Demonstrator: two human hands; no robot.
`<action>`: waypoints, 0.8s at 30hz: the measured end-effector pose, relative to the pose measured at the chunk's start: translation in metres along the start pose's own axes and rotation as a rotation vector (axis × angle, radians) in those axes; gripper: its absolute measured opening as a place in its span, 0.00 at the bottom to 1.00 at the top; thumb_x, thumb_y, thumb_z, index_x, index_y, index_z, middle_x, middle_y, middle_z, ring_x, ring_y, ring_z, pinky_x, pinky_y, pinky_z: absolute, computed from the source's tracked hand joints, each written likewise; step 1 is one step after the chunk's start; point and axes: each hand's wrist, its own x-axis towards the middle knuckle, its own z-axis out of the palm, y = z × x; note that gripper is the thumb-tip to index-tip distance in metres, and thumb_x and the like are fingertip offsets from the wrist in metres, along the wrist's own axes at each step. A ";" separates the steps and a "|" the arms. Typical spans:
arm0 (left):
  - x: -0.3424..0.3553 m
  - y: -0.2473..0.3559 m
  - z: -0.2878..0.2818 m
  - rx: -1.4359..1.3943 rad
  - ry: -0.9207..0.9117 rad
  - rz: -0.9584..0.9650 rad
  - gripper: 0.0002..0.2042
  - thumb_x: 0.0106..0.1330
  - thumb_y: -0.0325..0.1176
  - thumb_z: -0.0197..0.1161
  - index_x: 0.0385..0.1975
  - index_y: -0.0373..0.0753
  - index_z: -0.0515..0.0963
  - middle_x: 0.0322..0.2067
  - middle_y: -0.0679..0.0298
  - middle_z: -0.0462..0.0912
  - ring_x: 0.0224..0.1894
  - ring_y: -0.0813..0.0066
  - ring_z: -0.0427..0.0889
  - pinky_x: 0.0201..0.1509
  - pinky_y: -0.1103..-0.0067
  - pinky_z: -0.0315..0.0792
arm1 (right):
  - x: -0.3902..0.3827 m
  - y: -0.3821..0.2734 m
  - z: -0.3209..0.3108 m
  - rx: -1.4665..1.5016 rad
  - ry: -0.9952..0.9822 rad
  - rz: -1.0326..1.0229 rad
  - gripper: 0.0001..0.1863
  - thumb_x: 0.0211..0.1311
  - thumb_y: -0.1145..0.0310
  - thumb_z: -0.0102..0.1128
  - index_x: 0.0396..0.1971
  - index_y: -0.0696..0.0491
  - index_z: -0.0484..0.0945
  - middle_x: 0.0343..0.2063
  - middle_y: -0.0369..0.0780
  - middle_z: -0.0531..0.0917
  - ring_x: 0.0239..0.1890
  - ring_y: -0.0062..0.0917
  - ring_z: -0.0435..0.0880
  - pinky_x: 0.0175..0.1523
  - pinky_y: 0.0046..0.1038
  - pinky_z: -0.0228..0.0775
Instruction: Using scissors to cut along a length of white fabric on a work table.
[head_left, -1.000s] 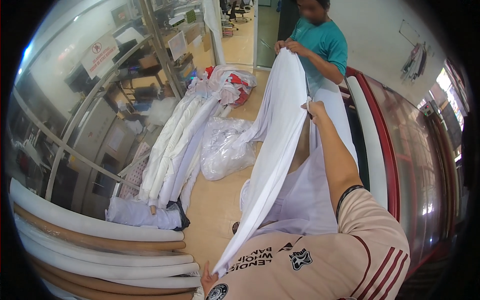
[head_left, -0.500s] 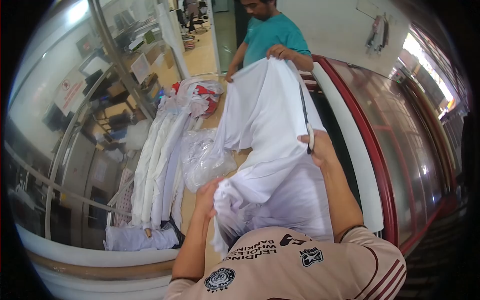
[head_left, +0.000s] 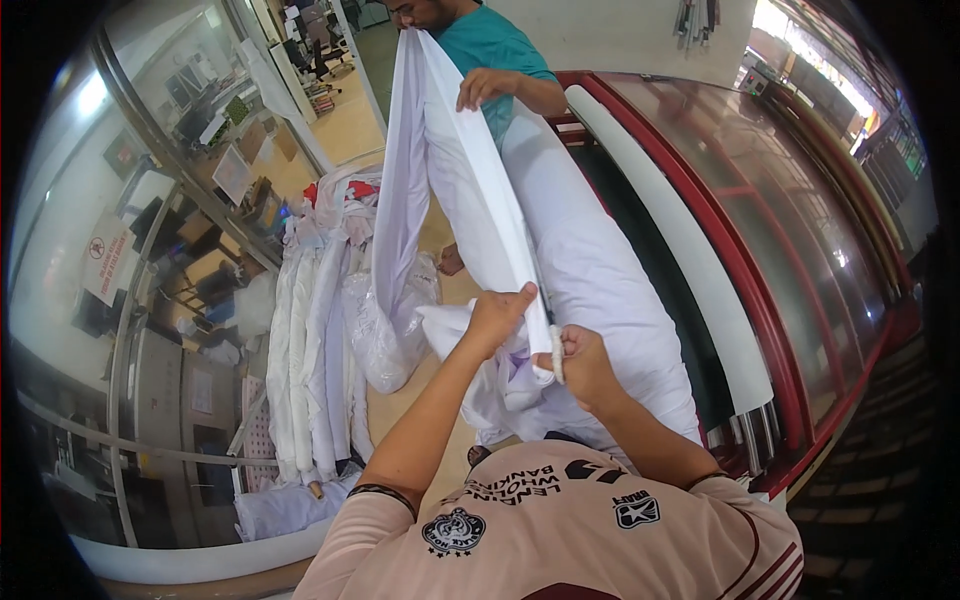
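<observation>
Drawing close together, the two hands hold the near end of the long, folded white fabric (head_left: 470, 165), which stretches toward twelve o'clock.
Left hand (head_left: 505, 318), earlier at seven o'clock, now clamps its edge near centre; right hand (head_left: 585, 367), at four, curls round a pale looped handle (head_left: 557, 355). The cloth, spread wide before, hangs narrower beneath a teal-shirted co-worker's hand (head_left: 486, 87).

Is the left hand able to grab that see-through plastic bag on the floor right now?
Probably not: the left hand looks busy gripping the white cloth, and the plastic bag lies lower down, with some cloth hanging partly in front.
</observation>
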 end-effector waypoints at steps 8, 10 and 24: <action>-0.023 -0.009 -0.010 -0.032 -0.146 0.010 0.18 0.67 0.45 0.61 0.27 0.32 0.82 0.23 0.68 0.81 0.25 0.85 0.75 0.29 0.82 0.70 | -0.008 0.026 0.007 0.040 -0.022 0.156 0.18 0.45 0.81 0.69 0.37 0.63 0.74 0.27 0.37 0.81 0.26 0.17 0.79 0.31 0.20 0.71; -0.032 -0.012 -0.014 -0.019 -0.149 -0.021 0.18 0.67 0.44 0.61 0.28 0.32 0.82 0.24 0.68 0.81 0.26 0.85 0.75 0.29 0.82 0.70 | -0.013 0.029 0.004 0.082 -0.059 0.148 0.16 0.46 0.80 0.70 0.35 0.62 0.75 0.28 0.38 0.81 0.27 0.18 0.79 0.31 0.18 0.71; -0.065 -0.049 -0.034 0.107 -0.131 -0.084 0.16 0.66 0.40 0.62 0.28 0.31 0.83 0.22 0.67 0.82 0.24 0.85 0.75 0.27 0.82 0.69 | -0.007 0.011 -0.029 0.130 -0.385 0.396 0.30 0.61 0.39 0.54 0.27 0.56 0.76 0.19 0.36 0.78 0.16 0.21 0.76 0.23 0.24 0.73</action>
